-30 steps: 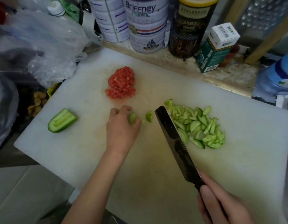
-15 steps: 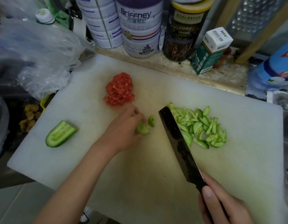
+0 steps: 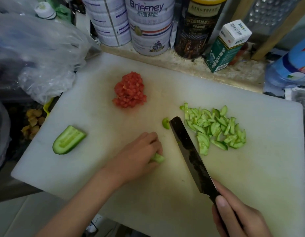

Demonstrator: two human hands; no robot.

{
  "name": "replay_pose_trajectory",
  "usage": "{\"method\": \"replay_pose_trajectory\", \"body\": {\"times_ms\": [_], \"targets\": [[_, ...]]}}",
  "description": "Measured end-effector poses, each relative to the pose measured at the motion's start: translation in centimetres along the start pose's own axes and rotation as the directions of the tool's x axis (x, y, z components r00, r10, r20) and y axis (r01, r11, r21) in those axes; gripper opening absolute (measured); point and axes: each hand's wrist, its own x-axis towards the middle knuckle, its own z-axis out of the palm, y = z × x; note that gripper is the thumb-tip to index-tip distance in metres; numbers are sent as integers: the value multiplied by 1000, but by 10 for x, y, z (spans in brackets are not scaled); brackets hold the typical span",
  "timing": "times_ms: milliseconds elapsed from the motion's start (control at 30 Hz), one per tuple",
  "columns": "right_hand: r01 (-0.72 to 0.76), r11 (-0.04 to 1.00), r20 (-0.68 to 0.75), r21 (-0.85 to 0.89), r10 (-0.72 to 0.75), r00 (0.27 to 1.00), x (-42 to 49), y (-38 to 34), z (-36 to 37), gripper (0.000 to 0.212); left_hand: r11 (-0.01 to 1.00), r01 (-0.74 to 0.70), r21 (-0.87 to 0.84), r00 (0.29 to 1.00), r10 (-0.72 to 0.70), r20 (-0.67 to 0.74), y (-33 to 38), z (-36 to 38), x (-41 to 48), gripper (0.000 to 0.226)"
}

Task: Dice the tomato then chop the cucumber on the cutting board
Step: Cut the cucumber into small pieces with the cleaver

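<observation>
White board: diced tomato, cucumber slices

The white plastic cutting board lies bare along its right side and in a broad strip between the heap of red diced tomato and the halved green cucumber piece, room enough for a hand to pass. Across the middle slants the long dark-bladed knife gripped by the right hand; the left hand, holding a small pale cucumber stub, lies near on one side and the pile of green cucumber slices close on the other, leaving narrow gaps. A row of white and dark cylindrical tins, a green-and-white carton and a crumpled clear plastic bag wall off the far side.
</observation>
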Motion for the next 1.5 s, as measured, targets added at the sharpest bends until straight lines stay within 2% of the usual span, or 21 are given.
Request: {"method": "replay_pose_trajectory", "body": {"times_ms": [133,233,333,400,467,533,667,933,1067,1300,1500], "targets": [[-17,1000,-21,11,17,1000,1,0,10,50,984,175,-20,980,-176,-88,6,3,-4,24],[-79,995,-13,60,80,997,-3,-5,15,50,936,339,-95,906,-352,-235,20,19,-11,31],[-93,993,12,66,93,996,-6,-6,23,52,895,362,-259,832,-436,-342,31,32,-22,33],[-122,989,31,83,119,992,-10,-6,31,56,869,344,-356,796,-471,-380,32,33,-27,24],[-185,973,26,137,184,983,-14,-8,38,60,856,325,-403,776,-485,-404,33,34,-30,15],[-220,965,12,143,220,975,-17,-11,45,60,855,334,-397,771,-490,-407,36,35,-31,17],[-234,964,45,125,230,972,-17,-11,57,34,851,374,-369,763,-509,-399,39,38,-30,15],[-133,989,77,71,127,989,-7,-4,56,40,729,380,-569,675,-639,-369,49,47,-32,13],[-125,990,62,73,120,991,-15,-8,48,45,689,375,-621,671,-663,-331,44,47,-31,11],[-66,995,39,-70,69,997,-29,9,62,41,699,337,-631,696,-636,-333,41,46,-30,8],[115,948,22,-296,-114,993,-29,1,71,41,737,371,-565,708,-618,-341,40,44,-29,6]]}}
